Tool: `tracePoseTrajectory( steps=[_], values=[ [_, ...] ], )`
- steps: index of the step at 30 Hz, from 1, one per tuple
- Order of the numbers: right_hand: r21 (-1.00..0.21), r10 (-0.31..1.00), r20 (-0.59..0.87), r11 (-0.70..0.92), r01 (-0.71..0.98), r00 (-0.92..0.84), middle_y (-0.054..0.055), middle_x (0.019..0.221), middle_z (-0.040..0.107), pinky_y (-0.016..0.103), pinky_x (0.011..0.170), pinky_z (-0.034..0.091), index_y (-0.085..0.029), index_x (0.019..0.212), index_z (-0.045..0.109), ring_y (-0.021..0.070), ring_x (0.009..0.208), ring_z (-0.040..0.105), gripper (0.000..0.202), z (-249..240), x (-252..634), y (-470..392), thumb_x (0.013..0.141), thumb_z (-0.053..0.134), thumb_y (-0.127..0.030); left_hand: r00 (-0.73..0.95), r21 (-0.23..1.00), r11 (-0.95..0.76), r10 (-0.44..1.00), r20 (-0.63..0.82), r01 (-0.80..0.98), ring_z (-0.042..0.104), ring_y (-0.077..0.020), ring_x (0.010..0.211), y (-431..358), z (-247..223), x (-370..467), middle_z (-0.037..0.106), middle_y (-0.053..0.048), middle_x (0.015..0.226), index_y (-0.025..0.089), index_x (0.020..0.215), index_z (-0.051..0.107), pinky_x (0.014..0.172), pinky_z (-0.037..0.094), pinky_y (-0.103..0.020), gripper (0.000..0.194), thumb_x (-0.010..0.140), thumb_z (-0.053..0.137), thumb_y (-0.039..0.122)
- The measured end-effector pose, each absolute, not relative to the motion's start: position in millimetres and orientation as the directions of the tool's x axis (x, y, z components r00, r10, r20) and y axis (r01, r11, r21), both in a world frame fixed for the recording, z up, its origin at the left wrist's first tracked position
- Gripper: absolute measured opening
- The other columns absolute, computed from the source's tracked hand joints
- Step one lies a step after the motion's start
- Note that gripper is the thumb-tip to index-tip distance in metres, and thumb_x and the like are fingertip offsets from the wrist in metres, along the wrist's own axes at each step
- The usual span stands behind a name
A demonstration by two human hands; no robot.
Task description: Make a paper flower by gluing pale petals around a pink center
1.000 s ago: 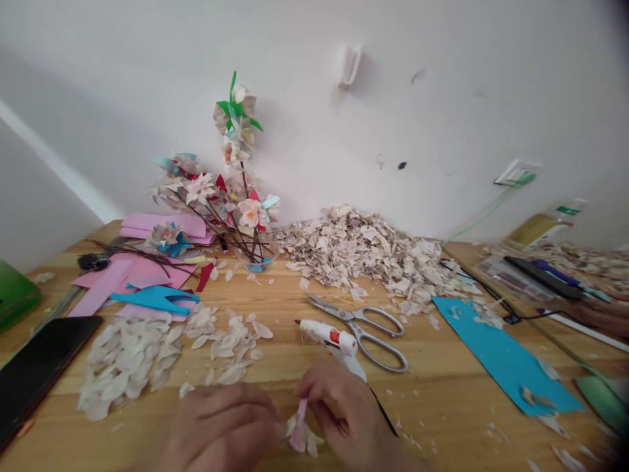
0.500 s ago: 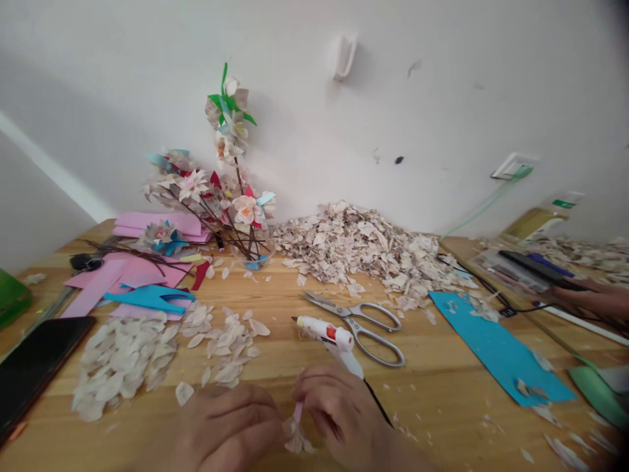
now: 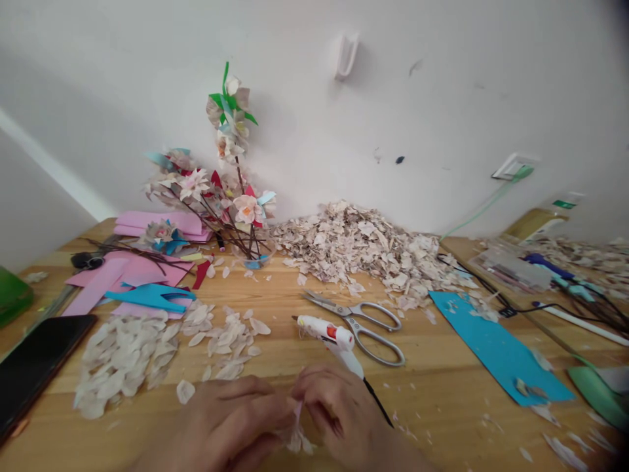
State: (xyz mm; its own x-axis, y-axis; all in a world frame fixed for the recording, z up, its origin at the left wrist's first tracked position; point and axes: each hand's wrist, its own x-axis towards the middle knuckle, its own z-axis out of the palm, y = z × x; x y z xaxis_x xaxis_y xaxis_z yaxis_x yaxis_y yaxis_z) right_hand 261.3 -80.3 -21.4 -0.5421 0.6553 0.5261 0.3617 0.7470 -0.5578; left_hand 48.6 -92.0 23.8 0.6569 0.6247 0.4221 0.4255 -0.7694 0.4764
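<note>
At the near edge of the table, a small flower of pale petals with a pinkish base [image 3: 298, 436] hangs petals downward between my hands. My right hand [image 3: 339, 413] pinches its upper end, fingers curled closed. My left hand [image 3: 230, 423] meets it from the other side, its fingertips closed together at the flower; their exact hold is partly hidden. Just beyond the right hand lies a white hot glue gun [image 3: 325, 331], its nozzle pointing left and its black cord running toward me. Metal scissors [image 3: 361, 321] rest partly open behind it.
Loose petals [image 3: 122, 357] lie on the left, beside a black phone [image 3: 42, 367]. A large heap of dried petals [image 3: 363, 246] sits against the wall, near a cup of handmade flowers [image 3: 253, 252]. Blue paper [image 3: 496, 347] and cables [image 3: 580, 308] are on the right.
My left hand has moved right, closing the gap to the flower and the right hand. At far right, another hand and the dark phone-like object it held have gone from view.
</note>
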Motion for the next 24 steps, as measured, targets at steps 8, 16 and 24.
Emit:
tracePoseTrajectory(
  steps=[8, 16, 24],
  values=[
    [-0.569, 0.677, 0.523, 0.730, 0.379, -0.518, 0.003, 0.082, 0.067, 0.030, 0.069, 0.050, -0.023, 0.089, 0.046, 0.0172, 0.077, 0.063, 0.022, -24, 261, -80, 0.081, 0.042, -0.004, 0.656, 0.459, -0.775, 0.621, 0.429, 0.434, 0.068, -0.0146, 0.077, -91, 22, 50, 0.071, -0.003, 0.088, 0.022, 0.112, 0.048, 0.067, 0.054, -0.020, 0.033, 0.082, 0.052, 0.010],
    [-0.787, 0.922, 0.270, 0.377, 0.489, -0.276, 0.001, 0.077, 0.062, 0.031, 0.067, 0.049, -0.023, 0.083, 0.052, 0.0182, 0.072, 0.061, 0.021, -25, 257, -90, 0.069, 0.060, -0.009, 0.636, 0.437, -0.791, 0.607, 0.476, 0.428, 0.069, -0.0147, 0.075, -93, 30, 52, 0.072, -0.003, 0.088, 0.023, 0.111, 0.046, 0.064, 0.055, -0.021, 0.034, 0.081, 0.050, 0.008],
    [-0.966, 0.982, 0.026, 0.072, 0.248, -0.185, -0.002, 0.070, 0.056, 0.026, 0.060, 0.047, -0.022, 0.074, 0.043, 0.0151, 0.067, 0.058, 0.033, -17, 243, -87, 0.058, 0.063, -0.002, 0.598, 0.637, -0.651, 0.722, 0.349, 0.413, 0.066, -0.0187, 0.091, -97, 21, 45, 0.067, -0.002, 0.105, 0.031, 0.118, 0.042, 0.078, 0.055, -0.028, 0.069, 0.057, 0.048, -0.002]
  ],
)
